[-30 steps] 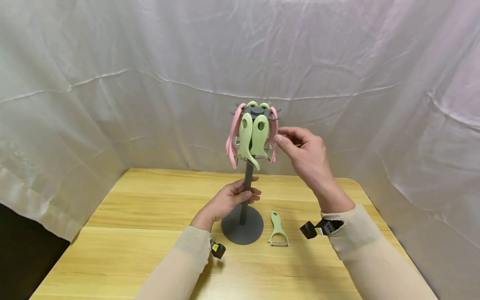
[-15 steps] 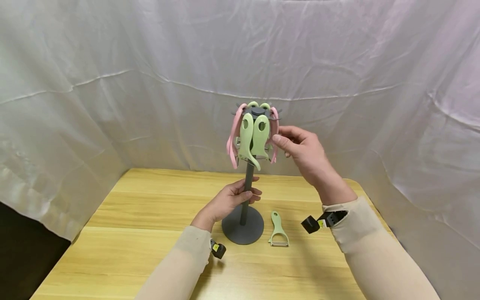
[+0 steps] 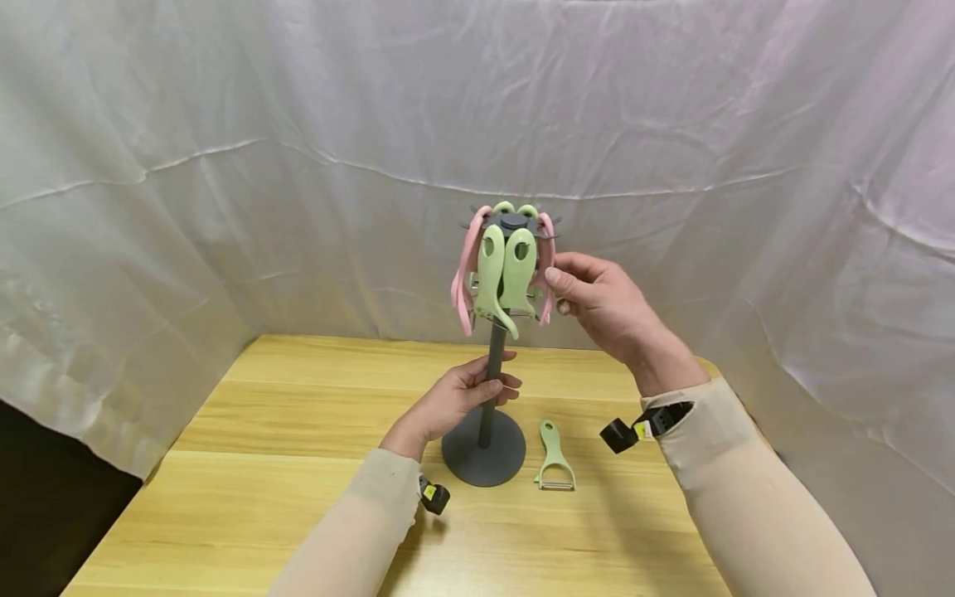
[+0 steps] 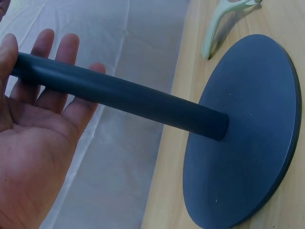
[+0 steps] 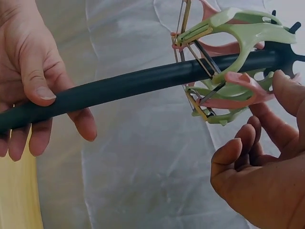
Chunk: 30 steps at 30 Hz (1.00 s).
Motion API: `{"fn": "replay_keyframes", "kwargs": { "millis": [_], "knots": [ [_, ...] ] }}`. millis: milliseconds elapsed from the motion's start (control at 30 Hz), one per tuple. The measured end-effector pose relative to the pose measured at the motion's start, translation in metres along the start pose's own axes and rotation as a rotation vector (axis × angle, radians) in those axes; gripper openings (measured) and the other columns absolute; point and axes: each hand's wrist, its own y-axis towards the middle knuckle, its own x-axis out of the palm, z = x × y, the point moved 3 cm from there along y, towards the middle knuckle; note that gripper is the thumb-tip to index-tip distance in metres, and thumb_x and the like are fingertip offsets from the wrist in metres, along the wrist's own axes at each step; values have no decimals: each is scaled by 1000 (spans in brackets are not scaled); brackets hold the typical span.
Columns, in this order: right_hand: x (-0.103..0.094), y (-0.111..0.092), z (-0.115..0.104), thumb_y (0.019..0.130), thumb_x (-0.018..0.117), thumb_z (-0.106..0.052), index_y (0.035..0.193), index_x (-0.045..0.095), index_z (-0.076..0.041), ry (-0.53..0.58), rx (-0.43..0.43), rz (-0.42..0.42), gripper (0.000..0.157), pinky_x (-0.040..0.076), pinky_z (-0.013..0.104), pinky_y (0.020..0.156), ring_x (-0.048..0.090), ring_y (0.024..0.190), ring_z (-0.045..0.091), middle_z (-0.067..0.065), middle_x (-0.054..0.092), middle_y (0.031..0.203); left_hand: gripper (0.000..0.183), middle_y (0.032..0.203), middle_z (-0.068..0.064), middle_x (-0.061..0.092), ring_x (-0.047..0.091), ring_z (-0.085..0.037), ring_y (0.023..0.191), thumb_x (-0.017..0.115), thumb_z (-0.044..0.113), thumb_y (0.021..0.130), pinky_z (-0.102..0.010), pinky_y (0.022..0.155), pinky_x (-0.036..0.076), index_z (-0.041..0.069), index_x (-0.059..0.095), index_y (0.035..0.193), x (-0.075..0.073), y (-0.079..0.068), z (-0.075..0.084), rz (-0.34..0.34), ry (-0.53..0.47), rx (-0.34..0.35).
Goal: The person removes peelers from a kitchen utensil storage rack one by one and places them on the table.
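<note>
Hanging with its long axis near vertical on the right side of the grey stand [image 3: 496,338], the pink peeler [image 3: 548,249] lies immediately left of the nearer right hand [image 3: 608,307], which pinches it, while the left hand [image 3: 451,398] grips the pole [image 4: 119,95] below.

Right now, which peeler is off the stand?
The green peeler lying on the table, right of the stand in the head view; the other peelers hang around its top.
</note>
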Motion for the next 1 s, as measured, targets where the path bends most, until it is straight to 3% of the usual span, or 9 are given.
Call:
{"fn": "replay_keyframes", "kwargs": {
  "millis": [200,333,467,700,1000],
  "knots": [
    [-1,0,0,107,62,-12,111,78,-16,41,-5,-18,17,48,23,71,62,77,12,1,74,99,49,141,-33,61,68,-31,128,53,10,111,-44,111,52,16,47,159,0,1,0,-4,-7,0],
    [-2,-1,0,106,63,-11,114,76,-8,38,-27,-14,16,48,24,72,63,75,13,2,75,98,48,138,-27,66,68,-31,128,53,10,111,-44,111,53,17,48,159,0,1,0,0,-3,-3],
    [-3,-2,0,105,64,-11,113,77,-7,40,-50,-7,15,48,25,72,64,74,13,3,76,99,48,135,-20,69,68,-30,127,53,10,111,-43,110,53,16,48,159,1,1,0,5,1,-1],
    [-4,-4,-1,106,64,-12,116,75,-4,97,-91,-20,18,52,24,68,65,68,14,4,77,94,48,135,-19,69,68,-30,127,53,11,111,-43,110,53,17,48,158,1,1,0,9,0,-3],
    [-7,-5,-2,106,64,-12,107,80,-11,143,-105,-9,16,54,24,68,64,69,12,2,74,93,48,135,-19,69,68,-31,128,53,10,111,-44,110,53,16,48,158,0,1,-2,5,-2,0]
  ]
}}
